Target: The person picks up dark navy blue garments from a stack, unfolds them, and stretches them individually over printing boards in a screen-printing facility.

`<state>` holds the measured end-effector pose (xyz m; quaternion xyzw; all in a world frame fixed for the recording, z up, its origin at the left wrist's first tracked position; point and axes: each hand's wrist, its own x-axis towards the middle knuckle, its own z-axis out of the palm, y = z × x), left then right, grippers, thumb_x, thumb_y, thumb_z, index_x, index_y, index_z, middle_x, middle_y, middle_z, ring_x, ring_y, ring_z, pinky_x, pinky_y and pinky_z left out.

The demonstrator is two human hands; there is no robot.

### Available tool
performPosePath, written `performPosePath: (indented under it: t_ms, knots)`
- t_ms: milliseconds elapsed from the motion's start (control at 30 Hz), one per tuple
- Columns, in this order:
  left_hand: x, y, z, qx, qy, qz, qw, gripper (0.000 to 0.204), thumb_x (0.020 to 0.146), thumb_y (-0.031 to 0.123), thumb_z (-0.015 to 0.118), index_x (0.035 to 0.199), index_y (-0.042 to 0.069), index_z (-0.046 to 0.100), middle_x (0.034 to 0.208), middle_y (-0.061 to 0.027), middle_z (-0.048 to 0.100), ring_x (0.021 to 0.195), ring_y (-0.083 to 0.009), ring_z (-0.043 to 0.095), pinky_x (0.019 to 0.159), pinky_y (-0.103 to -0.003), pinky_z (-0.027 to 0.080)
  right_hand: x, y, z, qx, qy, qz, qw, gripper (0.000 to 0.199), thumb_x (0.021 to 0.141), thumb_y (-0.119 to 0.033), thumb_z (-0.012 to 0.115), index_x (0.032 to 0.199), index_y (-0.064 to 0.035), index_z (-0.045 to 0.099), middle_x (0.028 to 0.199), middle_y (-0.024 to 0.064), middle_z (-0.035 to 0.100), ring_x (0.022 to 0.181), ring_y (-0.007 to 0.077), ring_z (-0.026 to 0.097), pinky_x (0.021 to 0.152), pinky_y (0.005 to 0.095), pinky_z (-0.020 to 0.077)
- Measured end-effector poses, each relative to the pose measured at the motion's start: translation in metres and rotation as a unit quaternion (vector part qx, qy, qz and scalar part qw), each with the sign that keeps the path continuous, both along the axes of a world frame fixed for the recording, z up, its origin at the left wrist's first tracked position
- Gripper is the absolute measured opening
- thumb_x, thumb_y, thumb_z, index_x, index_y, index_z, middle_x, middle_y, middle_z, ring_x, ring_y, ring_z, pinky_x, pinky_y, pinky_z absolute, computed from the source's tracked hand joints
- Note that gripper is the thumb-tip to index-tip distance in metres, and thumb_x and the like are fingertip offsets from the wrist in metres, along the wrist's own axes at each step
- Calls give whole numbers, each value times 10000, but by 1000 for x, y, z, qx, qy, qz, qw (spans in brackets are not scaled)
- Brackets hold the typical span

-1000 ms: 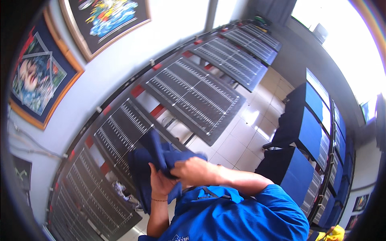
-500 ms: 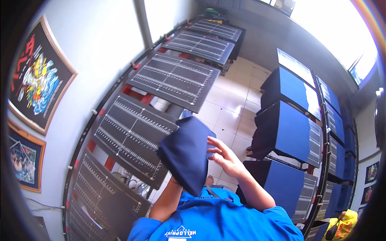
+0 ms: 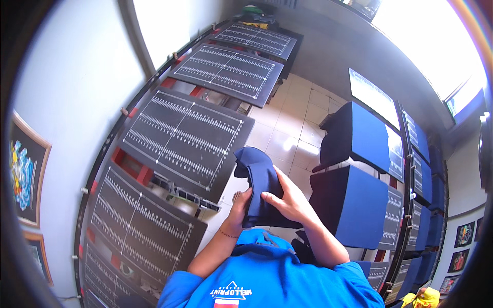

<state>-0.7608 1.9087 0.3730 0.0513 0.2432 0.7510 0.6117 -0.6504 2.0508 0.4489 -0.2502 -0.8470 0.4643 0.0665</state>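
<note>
1. In the head view we look down into a workroom with a pale tiled floor running between two rows of flat printing boards. A white wall stands on the left, with a framed picture hung low on it; a bright window glares at the far right.

2. On our left we see the dark boards marked with white ruled grid lines: the nearest dark board, a middle one just beyond it, and further ones curving away to the far end. Red frame parts and metal brackets show beneath them.

3. On our right stand boards dressed in blue cloth: a near blue-covered board just beside our right forearm, and a darker one beyond it. More run along the right rim in a row.

4. At the lower edge we see our own blue shirt, which hides our elbows and the floor below us.

5. Between the two rows, in front of our chest, we hold a folded navy garment. Our left hand grips its lower left edge, the fingers tucked behind the cloth. Our right hand lies over its right side, fingers curled and pressed onto the fabric, thumb across the front. Both hands are closed around it.
</note>
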Motion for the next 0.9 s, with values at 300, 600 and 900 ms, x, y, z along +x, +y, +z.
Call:
performPosePath:
  t_ms: [300,600,900]
  knots:
    - [-143,119,49,0,51,71,996,469,987,148,409,1440,30,408,1317,-128,569,1174,-193,597,1004,-351,500,-148,96,35,175,-35,137,974,1134,682,-366,843,1550,-46,187,1524,389,170,1395,528,293,1125,485,363]
    - [-278,145,53,-109,148,316,931,413,863,62,521,1266,-20,553,1145,-126,650,1040,-203,643,934,-336,517,-347,235,4,104,158,40,981,137,823,-107,594,887,7,634,801,236,656,711,386,651,676,448,489]
    - [-262,146,44,-160,98,571,799,584,841,40,492,1421,11,427,1346,-153,553,1225,-277,571,1064,-421,468,-430,369,-70,-633,93,-29,768,311,950,-179,516,1210,-24,590,1165,108,689,1062,243,671,957,409,535]
